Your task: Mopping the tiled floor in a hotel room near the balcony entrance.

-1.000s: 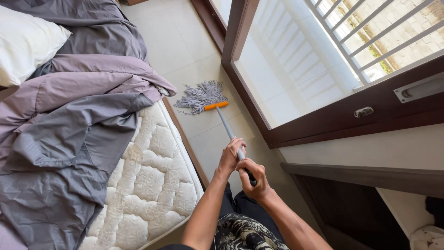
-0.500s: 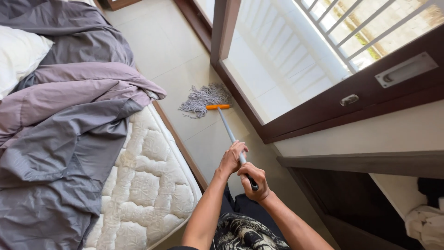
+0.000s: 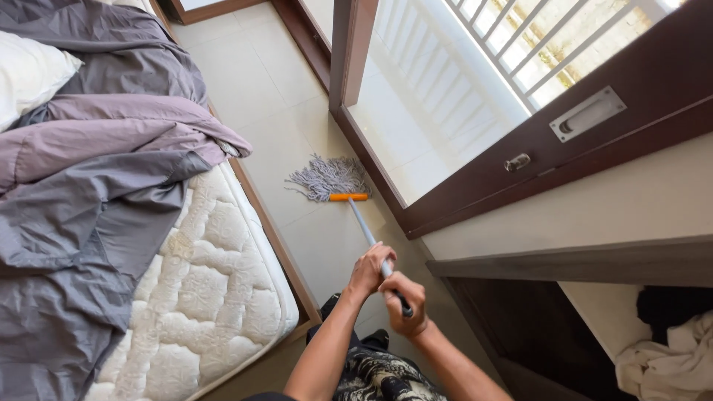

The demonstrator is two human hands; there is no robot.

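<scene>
Fingers of left hand [image 3: 368, 269] and right hand [image 3: 405, 298] wrapped tight round the mop [image 3: 349, 204] handle, left ahead of right. Stringy head flat on floor [image 3: 260, 96], between bed [image 3: 215, 297] edge and door [image 3: 475, 186] frame. Probably light, stiff in the shaft, limp at the strands; best gripped high on the handle.
</scene>
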